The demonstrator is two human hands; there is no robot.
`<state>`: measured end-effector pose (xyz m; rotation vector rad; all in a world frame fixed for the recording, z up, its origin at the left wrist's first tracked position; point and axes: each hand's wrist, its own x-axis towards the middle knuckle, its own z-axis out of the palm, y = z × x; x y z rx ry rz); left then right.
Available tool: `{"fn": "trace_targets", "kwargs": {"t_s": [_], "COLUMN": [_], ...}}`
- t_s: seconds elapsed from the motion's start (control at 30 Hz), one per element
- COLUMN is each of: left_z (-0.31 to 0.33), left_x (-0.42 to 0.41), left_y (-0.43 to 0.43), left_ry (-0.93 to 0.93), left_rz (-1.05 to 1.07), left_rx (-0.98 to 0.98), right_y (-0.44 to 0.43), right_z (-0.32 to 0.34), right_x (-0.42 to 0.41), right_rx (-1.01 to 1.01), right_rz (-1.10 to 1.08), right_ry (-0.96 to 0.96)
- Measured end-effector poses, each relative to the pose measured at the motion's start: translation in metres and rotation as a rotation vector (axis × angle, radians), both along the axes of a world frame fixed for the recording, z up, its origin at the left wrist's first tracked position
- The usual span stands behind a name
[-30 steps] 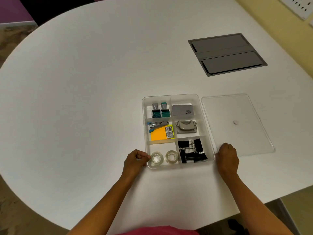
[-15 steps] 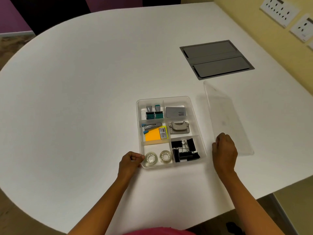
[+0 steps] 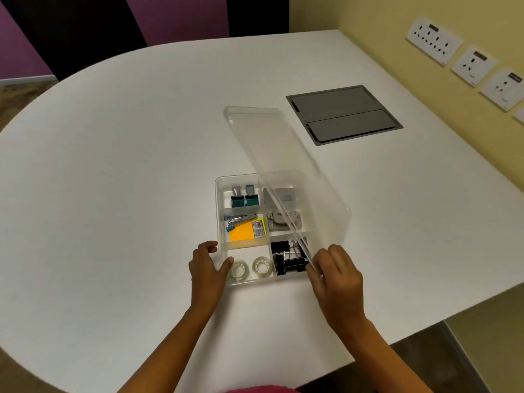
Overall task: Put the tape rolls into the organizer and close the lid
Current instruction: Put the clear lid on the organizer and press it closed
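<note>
The clear plastic organizer (image 3: pixel 220 211) sits on the white table near its front edge. Two clear tape rolls (image 3: pixel 239 269) (image 3: pixel 262 267) lie side by side in its front left compartment. My right hand (image 3: pixel 334 276) grips the near edge of the clear lid (image 3: pixel 272 148), which is tilted up on edge over the right half of the organizer, leaning away to the far left. My left hand (image 3: pixel 205 268) rests against the organizer's front left corner, fingers apart, thumb on the rim beside the tape rolls.
Other compartments hold staple boxes (image 3: pixel 244 200), a stapler with orange sticky notes (image 3: pixel 245 232), a hole punch (image 3: pixel 279 221) and black binder clips (image 3: pixel 287 258). A grey cable hatch (image 3: pixel 343 114) is set into the table at the far right. Wall sockets (image 3: pixel 433 41) line the right wall.
My right hand lifted the lid off the table to the right of the organizer, tilted it up and carried it left over the organizer. My left hand opened against the front left corner.
</note>
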<state>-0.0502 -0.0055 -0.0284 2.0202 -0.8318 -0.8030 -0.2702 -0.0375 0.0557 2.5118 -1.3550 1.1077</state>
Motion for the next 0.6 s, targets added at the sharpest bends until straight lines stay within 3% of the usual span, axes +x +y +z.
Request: {"fn": "trace_targets", "kwargs": {"t_s": [0.2,0.3,0.47,0.6], "left_z": [0.02,0.024,0.031,0.033], "left_x": [-0.018,-0.022,-0.016,-0.006], "left_y": [-0.001,0.002,0.004,0.007], "left_ry": [0.141,0.254,0.653,0.708], "left_rz": [-0.016,0.046,0.173,0.129], "left_rx": [-0.127,-0.094,-0.008,0.046], "right_y": [0.004,0.001,-0.009,-0.017], "right_z": [0.034,0.048,0.057,0.054], "right_x": [0.011,0.014,0.015,0.012], "right_rx": [0.231,0.35,0.556,0.786], "right_rz": [0.094,0.104,0.124,0.081], "right_ry": [-0.445,-0.628,-0.871,-1.043]}}
